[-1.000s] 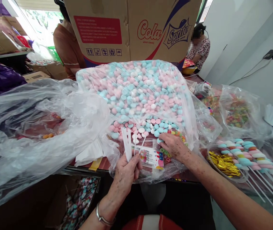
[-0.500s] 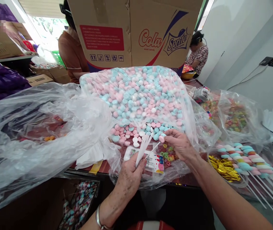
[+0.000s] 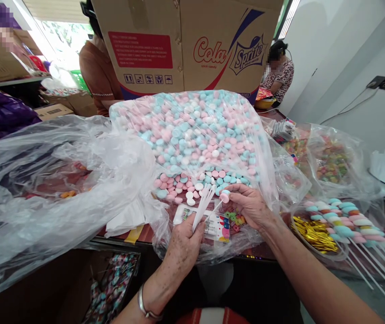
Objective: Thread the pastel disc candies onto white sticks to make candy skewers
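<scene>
My left hand is closed round a bundle of white sticks. One stick leans out of the bundle to the right, its tip at the candies in my other hand. Pinched in the fingers of my right hand are a pink and a blue marshmallow candy, pressed together at that tip. Beyond both hands lies a big clear bag of pink, blue and white marshmallows, some spilled out at its mouth. Below the right fingers are ring-shaped gummies, beside a printed packet.
Finished marshmallow skewers lie at right beside a bowl of gold ties. Crumpled plastic covers the left side. A cardboard box stands behind the bag, with co-workers beyond. An open box of wrapped candies sits below left.
My right hand has come up from the gummies with marshmallows in its fingers and met a stick's tip. My left hand has tilted the stick bundle to the right.
</scene>
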`<state>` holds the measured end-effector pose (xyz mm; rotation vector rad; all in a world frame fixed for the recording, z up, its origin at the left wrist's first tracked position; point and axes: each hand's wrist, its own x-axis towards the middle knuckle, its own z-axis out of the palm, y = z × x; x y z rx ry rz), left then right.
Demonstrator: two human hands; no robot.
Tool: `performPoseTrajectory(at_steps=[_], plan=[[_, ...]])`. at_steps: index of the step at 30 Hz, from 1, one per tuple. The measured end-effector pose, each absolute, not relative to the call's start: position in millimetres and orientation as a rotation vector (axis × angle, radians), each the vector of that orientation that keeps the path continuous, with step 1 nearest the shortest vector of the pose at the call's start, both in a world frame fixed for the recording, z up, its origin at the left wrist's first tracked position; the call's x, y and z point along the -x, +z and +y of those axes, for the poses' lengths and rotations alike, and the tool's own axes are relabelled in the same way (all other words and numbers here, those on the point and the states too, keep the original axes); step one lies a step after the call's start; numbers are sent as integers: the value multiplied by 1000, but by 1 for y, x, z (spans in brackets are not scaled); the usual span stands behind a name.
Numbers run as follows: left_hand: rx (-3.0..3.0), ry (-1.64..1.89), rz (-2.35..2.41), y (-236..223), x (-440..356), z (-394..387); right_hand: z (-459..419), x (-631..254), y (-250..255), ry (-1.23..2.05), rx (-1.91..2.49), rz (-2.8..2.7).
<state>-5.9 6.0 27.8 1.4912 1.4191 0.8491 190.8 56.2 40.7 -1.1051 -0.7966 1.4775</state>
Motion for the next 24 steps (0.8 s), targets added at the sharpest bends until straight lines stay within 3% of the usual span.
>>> performPoseTrajectory(at_steps=[8, 15, 24], plan=[[-1428, 955, 1390, 32, 5, 4, 49, -196, 23, 1235, 1155, -1174], [-1288, 1009, 1317, 19, -3, -3, 42, -175, 8, 1224, 1100, -923], [-1221, 1083, 1290, 3, -3, -6, 36, -181, 3, 1011, 1200, -1247]])
